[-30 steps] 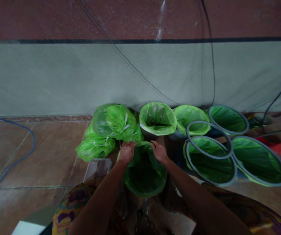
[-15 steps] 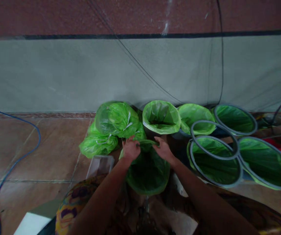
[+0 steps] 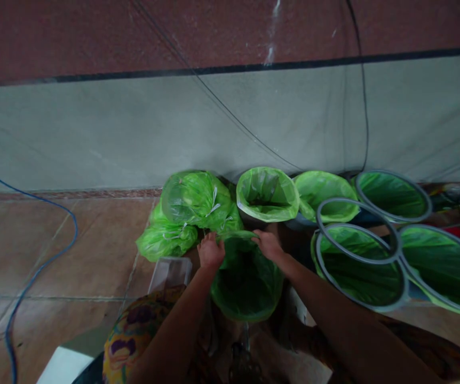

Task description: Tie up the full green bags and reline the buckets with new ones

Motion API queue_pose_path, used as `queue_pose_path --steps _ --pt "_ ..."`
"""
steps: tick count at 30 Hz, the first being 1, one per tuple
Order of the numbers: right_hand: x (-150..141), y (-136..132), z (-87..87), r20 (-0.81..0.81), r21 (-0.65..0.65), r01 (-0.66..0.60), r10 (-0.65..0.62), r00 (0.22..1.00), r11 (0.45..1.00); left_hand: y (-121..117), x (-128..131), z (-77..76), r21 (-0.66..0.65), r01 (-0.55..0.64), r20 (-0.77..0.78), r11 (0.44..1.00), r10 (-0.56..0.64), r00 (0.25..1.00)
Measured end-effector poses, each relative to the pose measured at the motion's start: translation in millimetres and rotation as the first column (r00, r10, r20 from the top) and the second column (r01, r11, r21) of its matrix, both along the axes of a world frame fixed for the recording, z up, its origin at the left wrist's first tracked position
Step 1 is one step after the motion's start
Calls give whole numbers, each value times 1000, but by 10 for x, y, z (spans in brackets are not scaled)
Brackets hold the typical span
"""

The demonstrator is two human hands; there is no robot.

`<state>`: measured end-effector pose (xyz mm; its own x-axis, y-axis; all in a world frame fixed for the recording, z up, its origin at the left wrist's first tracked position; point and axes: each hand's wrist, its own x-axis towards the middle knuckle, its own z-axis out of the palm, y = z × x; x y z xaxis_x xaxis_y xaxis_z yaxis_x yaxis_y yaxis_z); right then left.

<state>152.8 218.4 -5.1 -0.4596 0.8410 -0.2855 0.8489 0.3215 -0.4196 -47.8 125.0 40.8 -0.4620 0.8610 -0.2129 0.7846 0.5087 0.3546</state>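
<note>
A bin lined with a green plastic bag (image 3: pixel 246 306) stands between my feet, its mouth wide and its inside dark. On the far left of its rim, my left hand (image 3: pixel 211 252) grips the bag's edge. My right hand (image 3: pixel 268 245) pinches the same edge on the far right. The bag's rim stretches between both hands. Just behind and to the left lie tied green bags (image 3: pixel 196 200) with white drawstrings. Another green-lined bin (image 3: pixel 268 194) stands beyond my right hand, against the wall.
More green-lined bins (image 3: pixel 326 192) stand to the right, several with grey rings. One loose grey ring (image 3: pixel 358 200) rests across two of them. A clear plastic box (image 3: pixel 169 273) sits left of my hand. A blue hose (image 3: pixel 40 266) curves over the tiled floor. Cables hang down the wall.
My left hand has shifted slightly along the bag's edge, and the rim between my hands is pulled straighter and wider. The view has tilted and moved a little left.
</note>
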Motion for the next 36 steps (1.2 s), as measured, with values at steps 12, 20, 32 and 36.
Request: queue_pose_path --steps 12,20,32,36 --pt "640 -891 -144 -62 30 594 -591 804 804 162 4 -34 207 123 -29 971 -120 992" --pt "274 -214 165 -256 122 384 -345 903 915 563 207 -33 81 364 -34 928 -363 931" --pt "221 -109 117 54 -22 110 -109 993 994 425 17 15 -175 604 -144 777 -627 765" --pt "241 -129 102 75 -73 118 -113 991 990 411 -11 79 -151 578 -95 802 -594 799"
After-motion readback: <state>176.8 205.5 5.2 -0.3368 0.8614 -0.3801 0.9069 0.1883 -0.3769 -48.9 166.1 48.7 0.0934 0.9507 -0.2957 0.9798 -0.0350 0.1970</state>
